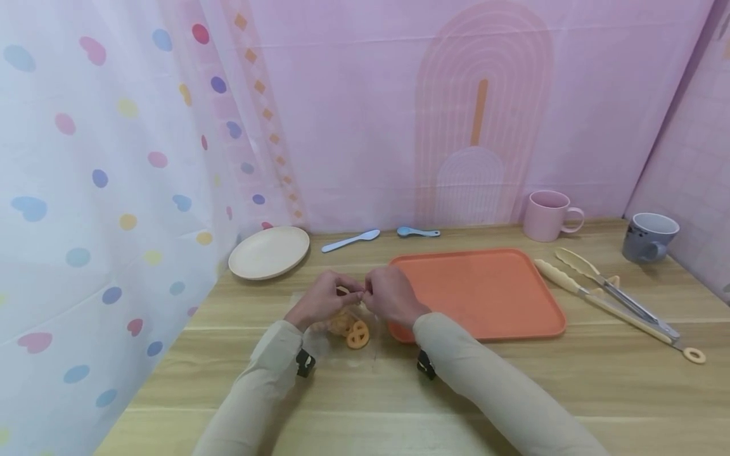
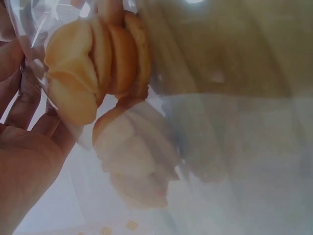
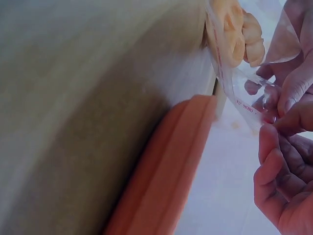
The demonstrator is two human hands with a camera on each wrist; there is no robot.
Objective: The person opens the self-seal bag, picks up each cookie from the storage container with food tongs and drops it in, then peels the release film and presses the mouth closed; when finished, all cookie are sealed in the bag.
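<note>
A clear plastic bag (image 3: 247,106) with red print along its edge holds baked pieces. One is a pretzel-shaped piece (image 1: 358,334); a ridged, bun-like piece (image 2: 73,73) shows through the film in the left wrist view. My left hand (image 1: 324,296) pinches the bag's upper edge between thumb and fingers. Right beside it, my right hand (image 1: 393,294) pinches the same edge, the two sets of fingertips meeting at the bag's corner. The other fingers of the right hand curl loosely below the pinch.
An orange tray (image 1: 479,294) lies just right of the bag. Behind are a beige plate (image 1: 270,253), a light blue knife (image 1: 350,240) and a blue measuring spoon (image 1: 419,232). Tongs (image 1: 616,304), a pink mug (image 1: 544,218) and a grey mug (image 1: 649,237) stand to the right.
</note>
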